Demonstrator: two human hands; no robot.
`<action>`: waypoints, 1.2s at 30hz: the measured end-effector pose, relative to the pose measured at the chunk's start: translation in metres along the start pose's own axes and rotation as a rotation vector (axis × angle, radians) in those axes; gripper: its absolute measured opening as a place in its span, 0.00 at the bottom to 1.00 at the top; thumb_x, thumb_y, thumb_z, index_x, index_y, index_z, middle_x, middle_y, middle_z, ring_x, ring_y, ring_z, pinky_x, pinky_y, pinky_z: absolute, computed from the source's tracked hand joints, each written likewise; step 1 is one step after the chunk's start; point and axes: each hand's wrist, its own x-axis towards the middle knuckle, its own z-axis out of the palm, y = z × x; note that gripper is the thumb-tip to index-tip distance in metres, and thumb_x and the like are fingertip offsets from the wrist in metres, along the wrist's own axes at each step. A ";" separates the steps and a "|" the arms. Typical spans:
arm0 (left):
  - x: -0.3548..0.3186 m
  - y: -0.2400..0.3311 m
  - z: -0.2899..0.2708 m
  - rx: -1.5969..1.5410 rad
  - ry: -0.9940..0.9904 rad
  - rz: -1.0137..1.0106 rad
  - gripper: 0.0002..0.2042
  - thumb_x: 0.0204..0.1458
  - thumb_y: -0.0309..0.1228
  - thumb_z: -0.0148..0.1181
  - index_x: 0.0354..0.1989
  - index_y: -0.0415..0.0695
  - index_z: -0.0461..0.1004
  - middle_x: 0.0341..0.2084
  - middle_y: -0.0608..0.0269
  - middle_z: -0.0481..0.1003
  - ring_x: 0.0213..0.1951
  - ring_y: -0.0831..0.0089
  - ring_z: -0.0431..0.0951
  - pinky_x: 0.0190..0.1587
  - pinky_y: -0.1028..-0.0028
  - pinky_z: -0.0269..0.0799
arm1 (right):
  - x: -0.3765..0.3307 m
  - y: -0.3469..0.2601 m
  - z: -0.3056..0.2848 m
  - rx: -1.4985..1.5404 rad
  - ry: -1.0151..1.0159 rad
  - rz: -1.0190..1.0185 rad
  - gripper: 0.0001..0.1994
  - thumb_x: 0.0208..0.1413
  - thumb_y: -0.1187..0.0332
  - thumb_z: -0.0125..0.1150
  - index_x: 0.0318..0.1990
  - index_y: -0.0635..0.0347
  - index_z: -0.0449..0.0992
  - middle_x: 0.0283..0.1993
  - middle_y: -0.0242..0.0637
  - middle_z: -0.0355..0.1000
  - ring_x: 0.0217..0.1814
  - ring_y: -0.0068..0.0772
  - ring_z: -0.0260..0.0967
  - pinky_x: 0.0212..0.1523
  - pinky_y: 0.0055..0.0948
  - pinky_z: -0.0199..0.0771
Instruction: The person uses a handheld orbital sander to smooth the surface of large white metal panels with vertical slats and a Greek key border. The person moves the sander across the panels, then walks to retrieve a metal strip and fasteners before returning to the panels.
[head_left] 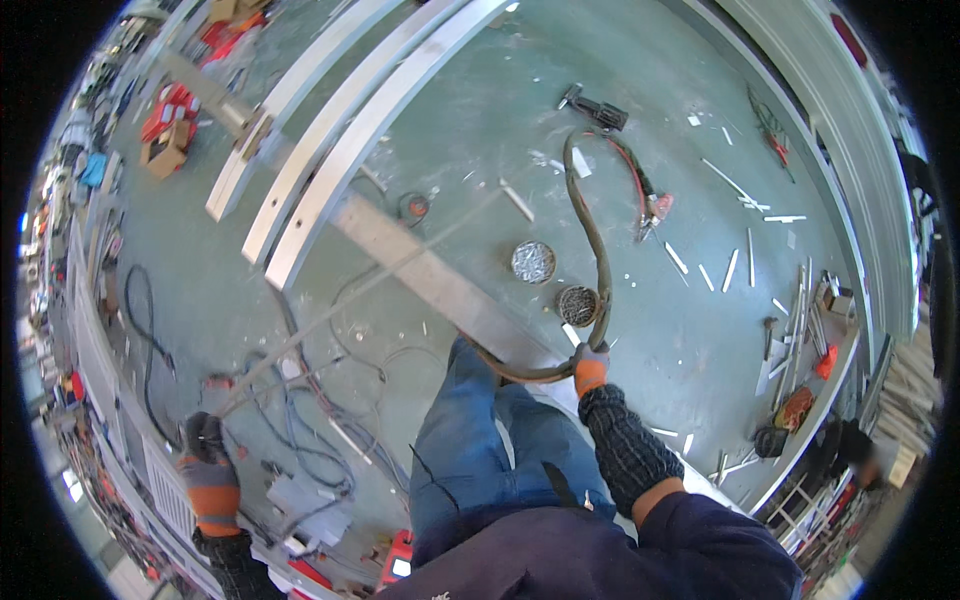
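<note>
My right hand (590, 369), in a grey and orange glove, is closed round a thick brown cable (592, 235). That cable loops away over the floor toward a black hand tool (597, 108) and also sags left across my legs. At the lower left, my left hand (210, 462) wears a matching glove with its fingers curled. A long thin pale rod (360, 279) runs from these fingers up and right, ending near a short white strip (517, 200). Beneath the rod lies a flat metal beam (430, 270), reaching to my legs.
Several white curved-looking profiles (335, 165) rest across the beam. Two round tins, one of bright fasteners (533, 262) and one of darker ones (578, 305), stand on the floor. Tangled cables (300, 400) lie at left; white offcuts (731, 270) scatter at right. A long metal frame (865, 150) borders the right.
</note>
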 end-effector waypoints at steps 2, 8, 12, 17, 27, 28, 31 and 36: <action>-0.017 0.029 -0.063 0.038 -0.148 -0.153 0.14 0.70 0.36 0.55 0.54 0.37 0.76 0.41 0.42 0.82 0.42 0.45 0.84 0.44 0.57 0.77 | 0.017 0.008 -0.011 -0.199 -0.123 0.093 0.18 0.57 0.64 0.61 0.47 0.72 0.76 0.38 0.53 0.80 0.38 0.49 0.80 0.39 0.46 0.78; -0.099 0.011 -0.166 0.168 0.009 -0.239 0.12 0.71 0.31 0.52 0.53 0.36 0.75 0.44 0.44 0.82 0.44 0.48 0.83 0.47 0.57 0.76 | -0.039 -0.042 0.039 -0.910 -0.129 -0.421 0.37 0.61 0.46 0.61 0.64 0.72 0.66 0.52 0.61 0.77 0.52 0.60 0.78 0.50 0.47 0.79; -0.133 -0.024 -0.243 0.248 0.026 -0.131 0.19 0.73 0.36 0.45 0.64 0.39 0.71 0.59 0.45 0.74 0.60 0.48 0.75 0.62 0.55 0.68 | -0.146 -0.148 0.126 0.050 -0.858 0.139 0.50 0.58 0.31 0.59 0.69 0.73 0.59 0.61 0.58 0.72 0.52 0.57 0.76 0.53 0.47 0.79; -0.209 -0.133 -0.333 0.391 0.110 0.061 0.21 0.74 0.33 0.39 0.70 0.42 0.66 0.68 0.44 0.67 0.69 0.45 0.67 0.72 0.52 0.62 | -0.208 -0.304 0.227 0.828 -1.038 0.837 0.55 0.60 0.29 0.54 0.75 0.74 0.50 0.65 0.55 0.64 0.60 0.57 0.69 0.64 0.50 0.71; -0.220 0.011 -0.319 0.003 0.234 -0.450 0.14 0.71 0.31 0.53 0.57 0.36 0.77 0.46 0.50 0.82 0.43 0.63 0.82 0.46 0.66 0.77 | 0.013 -0.425 0.215 0.993 -0.567 0.535 0.13 0.66 0.54 0.50 0.43 0.53 0.68 0.37 0.39 0.68 0.36 0.39 0.67 0.39 0.42 0.71; -0.209 0.014 -0.299 0.090 0.111 -0.409 0.14 0.70 0.32 0.55 0.58 0.40 0.77 0.43 0.52 0.83 0.40 0.64 0.82 0.44 0.67 0.77 | 0.044 -0.440 0.188 0.958 -0.542 0.512 0.13 0.67 0.55 0.49 0.39 0.54 0.68 0.34 0.38 0.67 0.32 0.37 0.66 0.35 0.39 0.71; -0.230 0.003 -0.260 -0.211 0.125 -0.600 0.15 0.70 0.35 0.57 0.60 0.44 0.76 0.45 0.52 0.83 0.42 0.65 0.82 0.44 0.67 0.77 | 0.102 -0.490 0.163 0.960 -0.761 0.288 0.12 0.66 0.59 0.49 0.30 0.52 0.62 0.22 0.31 0.60 0.21 0.29 0.58 0.25 0.33 0.63; -0.238 -0.015 -0.170 -0.293 0.131 -0.611 0.12 0.69 0.33 0.56 0.50 0.36 0.77 0.43 0.46 0.81 0.45 0.53 0.82 0.51 0.61 0.75 | 0.142 -0.603 0.096 0.722 -0.747 -0.087 0.12 0.69 0.58 0.49 0.39 0.55 0.71 0.21 0.27 0.60 0.19 0.27 0.56 0.24 0.35 0.62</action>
